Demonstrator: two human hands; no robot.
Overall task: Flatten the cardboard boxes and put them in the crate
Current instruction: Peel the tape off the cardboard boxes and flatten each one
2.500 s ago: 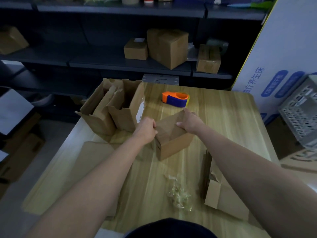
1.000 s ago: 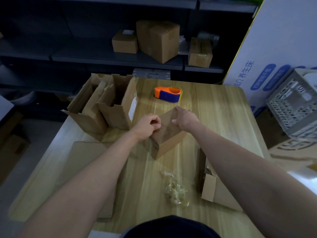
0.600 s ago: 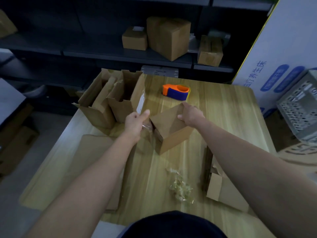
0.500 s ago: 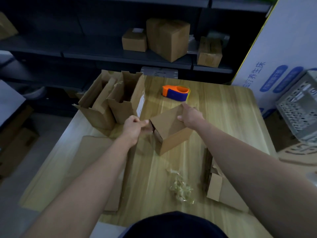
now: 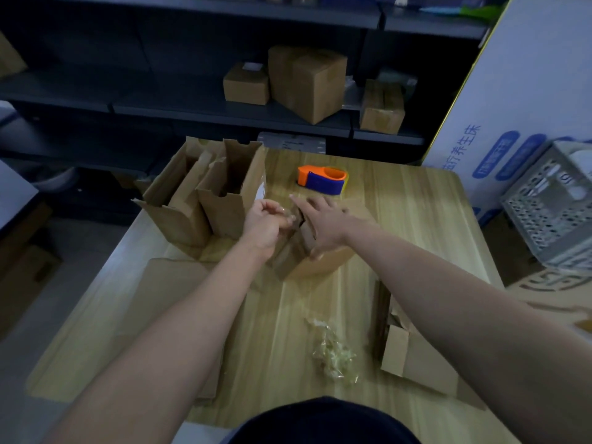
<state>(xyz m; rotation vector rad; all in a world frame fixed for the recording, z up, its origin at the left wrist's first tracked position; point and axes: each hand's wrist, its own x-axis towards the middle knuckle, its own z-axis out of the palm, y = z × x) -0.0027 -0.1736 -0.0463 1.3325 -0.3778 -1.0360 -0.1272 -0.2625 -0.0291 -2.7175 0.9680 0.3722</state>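
Left hand point(image 5: 266, 226) is balled up just left of the small box point(image 5: 323, 262), thumb and fingers pinching what looks like a clear tape strip point(image 5: 286, 215). It's shiny and blurry, so I'm not 100% on that. Right hand point(image 5: 320, 225) is the opposite: fingers straight and spread, palm down on the box's top, thumb down the near side. The two hands nearly meet over the box's upper left edge, where a dark gap shows in the card.

The box itself is plain brown card with crisp corners, standing full-shaped mid-way across the wooden table point(image 5: 416, 225). It's tight on the left: the opened boxes point(image 5: 205, 203) stand tall with flaps up, right beside the left hand. Behind the fingertips sits the tape dispenser point(image 5: 322, 180), glossy orange and blue plastic, near but not touching.

Right of the box, bare pale wood grain runs to the table's right edge. The crate point(image 5: 551, 213), grey plastic with hole-punched walls, sits past that edge, well apart from the box.

Closer to the body there's a flat cardboard sheet point(image 5: 166, 299) on the left, a crinkly tape wad point(image 5: 334, 357) in the middle, and a half-collapsed box point(image 5: 413, 354) under the right forearm.
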